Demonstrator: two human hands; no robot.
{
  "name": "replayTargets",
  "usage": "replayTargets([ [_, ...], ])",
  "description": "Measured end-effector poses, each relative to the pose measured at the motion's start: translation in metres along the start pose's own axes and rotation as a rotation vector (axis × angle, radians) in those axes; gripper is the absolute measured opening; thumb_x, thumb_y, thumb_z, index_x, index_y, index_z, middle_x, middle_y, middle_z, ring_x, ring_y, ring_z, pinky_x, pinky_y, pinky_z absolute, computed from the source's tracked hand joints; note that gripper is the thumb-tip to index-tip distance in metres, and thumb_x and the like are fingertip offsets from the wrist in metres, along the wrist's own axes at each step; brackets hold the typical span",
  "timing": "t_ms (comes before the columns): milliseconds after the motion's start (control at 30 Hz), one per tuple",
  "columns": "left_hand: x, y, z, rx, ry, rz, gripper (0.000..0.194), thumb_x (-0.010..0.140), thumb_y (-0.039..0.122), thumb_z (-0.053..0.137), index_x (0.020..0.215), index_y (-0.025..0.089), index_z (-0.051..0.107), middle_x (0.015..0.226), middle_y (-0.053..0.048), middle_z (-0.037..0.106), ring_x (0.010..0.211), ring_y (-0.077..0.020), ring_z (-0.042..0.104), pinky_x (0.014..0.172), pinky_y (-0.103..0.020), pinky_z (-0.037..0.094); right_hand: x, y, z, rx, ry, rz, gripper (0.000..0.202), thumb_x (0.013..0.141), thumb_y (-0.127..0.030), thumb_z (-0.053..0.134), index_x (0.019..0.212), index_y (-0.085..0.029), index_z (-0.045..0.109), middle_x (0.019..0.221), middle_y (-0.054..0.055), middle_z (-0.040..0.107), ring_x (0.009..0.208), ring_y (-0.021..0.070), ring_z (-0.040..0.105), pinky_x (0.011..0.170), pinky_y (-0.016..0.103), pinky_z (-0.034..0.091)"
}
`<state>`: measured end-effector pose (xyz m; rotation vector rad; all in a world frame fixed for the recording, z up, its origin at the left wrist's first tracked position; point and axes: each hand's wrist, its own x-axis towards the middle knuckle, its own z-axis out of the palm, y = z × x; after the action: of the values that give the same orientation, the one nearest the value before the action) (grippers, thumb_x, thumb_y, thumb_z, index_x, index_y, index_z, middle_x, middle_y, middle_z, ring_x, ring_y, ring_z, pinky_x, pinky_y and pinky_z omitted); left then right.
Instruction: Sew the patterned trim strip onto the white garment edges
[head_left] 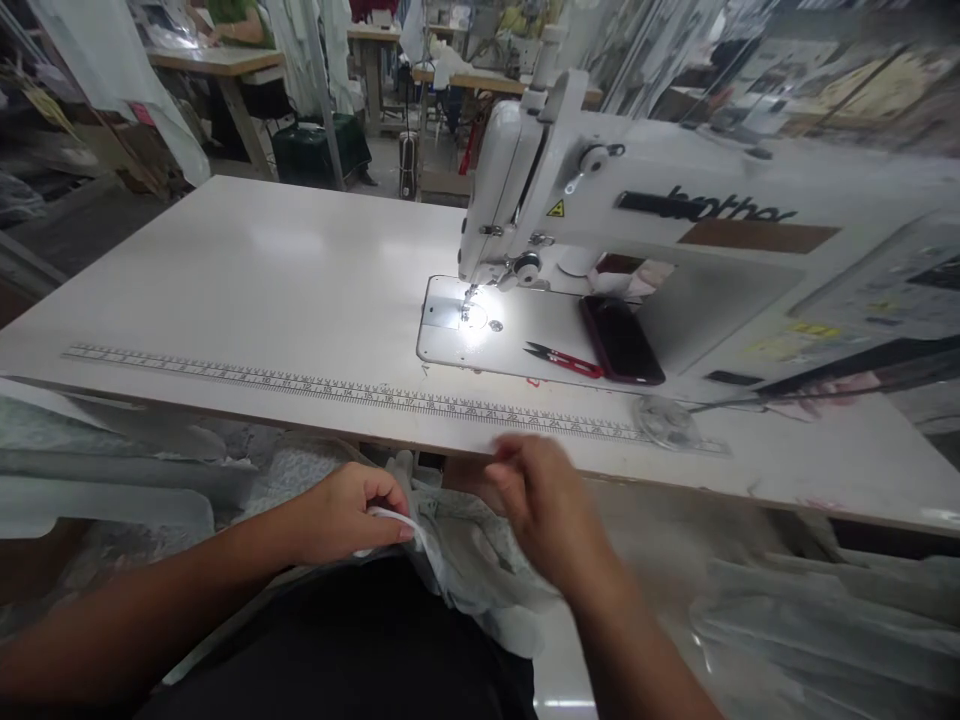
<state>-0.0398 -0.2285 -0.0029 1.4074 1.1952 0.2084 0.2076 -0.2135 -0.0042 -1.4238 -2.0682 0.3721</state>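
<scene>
My left hand (352,515) is in front of the table edge, thumb and fingers pinched on the edge of a white cloth (439,560) that hangs over my lap. Off to its right, my right hand (544,500) is raised near the front edge of the table, its fingers curled and blurred by motion. Whether anything is between those fingers cannot be made out. Beyond both hands stands a white sewing machine (600,190), its lamp lighting the needle plate (442,340).
A measuring scale (337,392) runs along the front of the white table (300,270). Red-handled thread snips (566,360), a dark phone (622,340) and a clear bobbin (666,422) lie right of the needle. More cloth (825,630) hangs at lower right. Another person (240,25) sits far behind.
</scene>
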Motion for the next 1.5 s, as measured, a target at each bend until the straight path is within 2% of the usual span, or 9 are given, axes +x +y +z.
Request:
replayTargets([
  [67, 0.000, 0.001, -0.001, -0.138, -0.042, -0.090, 0.027, 0.075, 0.040, 0.070, 0.080, 0.014, 0.066, 0.066, 0.002, 0.058, 0.057, -0.0093, 0.048, 0.050, -0.018, 0.035, 0.031, 0.026, -0.018, -0.203, 0.094, 0.060, 0.037, 0.097, -0.036, 0.033, 0.115, -0.015, 0.058, 0.101, 0.014, 0.063, 0.093, 0.0279, 0.057, 0.081, 0.041, 0.047],
  [167, 0.001, -0.005, 0.001, -0.318, -0.037, -0.108, 0.027, 0.074, 0.039, 0.069, 0.078, 0.013, 0.065, 0.063, 0.003, 0.054, 0.053, -0.0072, 0.041, 0.048, -0.018, 0.030, 0.081, 0.066, -0.034, -0.366, 0.154, 0.136, 0.040, 0.094, -0.024, 0.028, 0.106, -0.009, 0.064, 0.101, 0.019, 0.063, 0.099, 0.0321, 0.054, 0.091, 0.048, 0.041],
  [367, 0.001, -0.018, 0.002, -0.468, -0.014, -0.095, 0.026, 0.076, 0.038, 0.069, 0.077, 0.013, 0.064, 0.062, 0.003, 0.050, 0.052, -0.0063, 0.036, 0.048, -0.018, 0.025, 0.135, 0.105, -0.019, -0.441, 0.161, 0.144, 0.051, 0.081, -0.013, 0.043, 0.128, 0.001, 0.053, 0.108, 0.025, 0.057, 0.102, 0.0370, 0.047, 0.090, 0.053, 0.038],
  [633, -0.002, -0.014, -0.006, -0.385, 0.016, -0.089, 0.021, 0.078, 0.036, 0.065, 0.076, 0.014, 0.063, 0.064, 0.003, 0.049, 0.056, -0.0079, 0.037, 0.050, -0.019, 0.026, 0.115, 0.096, -0.030, -0.499, 0.091, 0.011, 0.024, 0.085, -0.025, 0.057, 0.103, -0.020, 0.072, 0.113, 0.014, 0.056, 0.108, 0.0340, 0.042, 0.087, 0.048, 0.038],
  [800, 0.001, -0.013, -0.003, -0.407, -0.010, -0.069, 0.021, 0.078, 0.035, 0.065, 0.078, 0.014, 0.063, 0.066, 0.003, 0.051, 0.057, -0.0080, 0.038, 0.051, -0.019, 0.027, 0.112, 0.093, -0.026, -0.593, 0.040, 0.000, 0.023, 0.089, -0.023, 0.051, 0.090, -0.016, 0.073, 0.099, 0.016, 0.062, 0.098, 0.0337, 0.045, 0.080, 0.047, 0.039],
  [967, -0.002, -0.014, -0.001, -0.370, -0.012, -0.060, 0.022, 0.078, 0.036, 0.065, 0.077, 0.014, 0.062, 0.063, 0.004, 0.048, 0.055, -0.0079, 0.036, 0.050, -0.020, 0.025, 0.122, 0.097, -0.019, -0.525, 0.068, 0.016, 0.031, 0.093, -0.022, 0.043, 0.096, -0.011, 0.072, 0.092, 0.015, 0.066, 0.088, 0.0293, 0.050, 0.082, 0.044, 0.041],
  [1200, -0.001, -0.015, -0.002, -0.356, 0.007, -0.068, 0.024, 0.078, 0.037, 0.064, 0.077, 0.014, 0.061, 0.064, 0.004, 0.049, 0.056, -0.0081, 0.036, 0.051, -0.020, 0.026, 0.105, 0.098, -0.007, -0.435, 0.066, 0.004, 0.032, 0.090, -0.020, 0.048, 0.111, -0.018, 0.072, 0.126, 0.013, 0.060, 0.107, 0.0312, 0.046, 0.092, 0.048, 0.041],
  [1333, -0.001, -0.013, -0.001, -0.335, 0.000, -0.055, 0.022, 0.078, 0.036, 0.064, 0.077, 0.014, 0.061, 0.064, 0.004, 0.049, 0.057, -0.0084, 0.037, 0.052, -0.020, 0.027, 0.104, 0.105, -0.006, -0.418, 0.077, 0.077, 0.037, 0.085, -0.013, 0.047, 0.111, -0.021, 0.072, 0.121, 0.012, 0.064, 0.108, 0.0313, 0.048, 0.088, 0.048, 0.042],
  [1500, 0.000, -0.016, 0.002, -0.345, -0.008, -0.022, 0.022, 0.078, 0.036, 0.064, 0.077, 0.015, 0.063, 0.066, 0.004, 0.051, 0.058, -0.0088, 0.040, 0.053, -0.019, 0.028, 0.125, 0.113, -0.014, -0.401, 0.096, 0.181, 0.044, 0.080, -0.010, 0.048, 0.118, -0.018, 0.068, 0.099, 0.013, 0.070, 0.095, 0.0293, 0.058, 0.084, 0.043, 0.044],
])
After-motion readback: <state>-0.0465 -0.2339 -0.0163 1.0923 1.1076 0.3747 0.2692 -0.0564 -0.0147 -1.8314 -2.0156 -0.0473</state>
